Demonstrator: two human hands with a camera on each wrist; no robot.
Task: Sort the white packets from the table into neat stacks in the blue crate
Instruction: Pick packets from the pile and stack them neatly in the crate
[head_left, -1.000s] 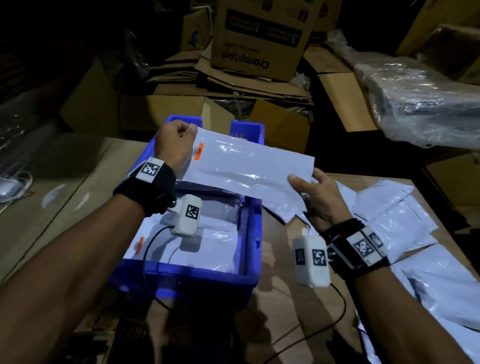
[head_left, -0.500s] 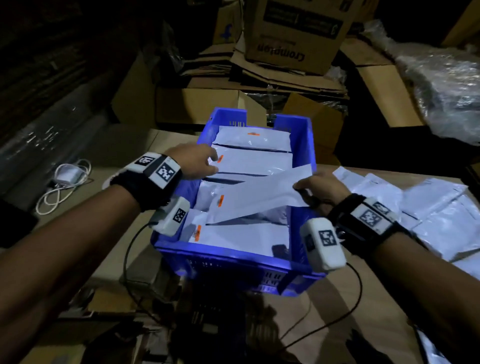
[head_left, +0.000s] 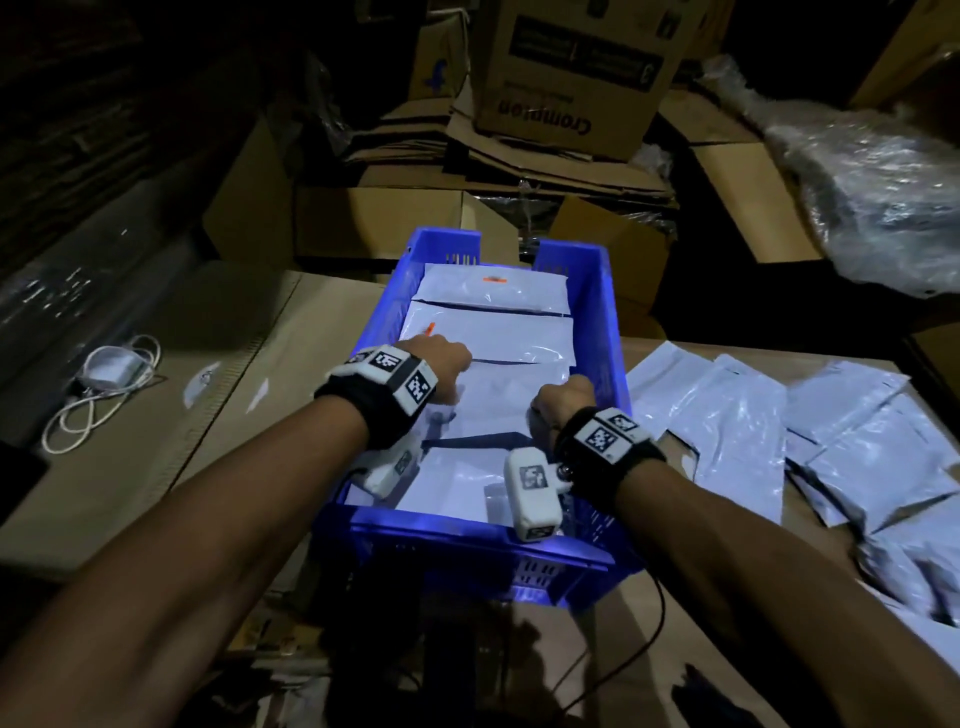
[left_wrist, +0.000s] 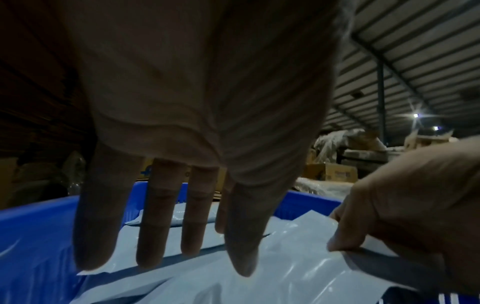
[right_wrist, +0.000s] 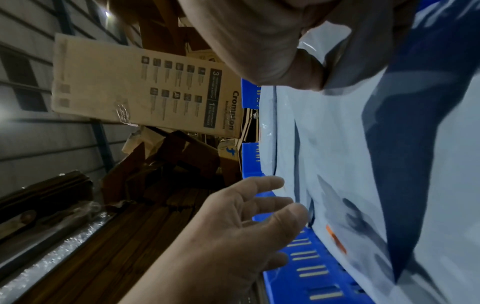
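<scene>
1. Spreading across the whole lower scene: a brown cardboard-covered table (head_left: 171, 395), carrying everything else.
2. Looming behind the table: a heap of cardboard boxes (head_left: 571, 67), one printed "Crompton", with a bundle of clear plastic wrap (head_left: 878, 197) lying to the right of them.
3. Sitting in the middle of the table: the blue crate (head_left: 387, 296), holding white packets in a row running from the near wall to the far wall, the farther ones overlapping like shingles.
4. Lying loose on the table just right of the crate: a scattered pile of white packets (head_left: 852, 452), overlapping one another.
5. Resting inside the crate, in the middle of the row: the top packet (head_left: 511, 400), lying nearly flat across the packets beneath it.
6. Reaching into the crate from the left side: the left hand (head_left: 441, 366), with fingers (left_wrist: 155, 216) straight and spread, pointing down at the packet's left part; touching or hovering just above it, cannot tell which.
7. Gripping the same packet's right edge: the right hand (head_left: 563, 397), with thumb and curled fingers (left_wrist: 348, 232) pinching the plastic.
8. Lying far left on the table: a white charger with its coiled cable (head_left: 111, 366).
</scene>
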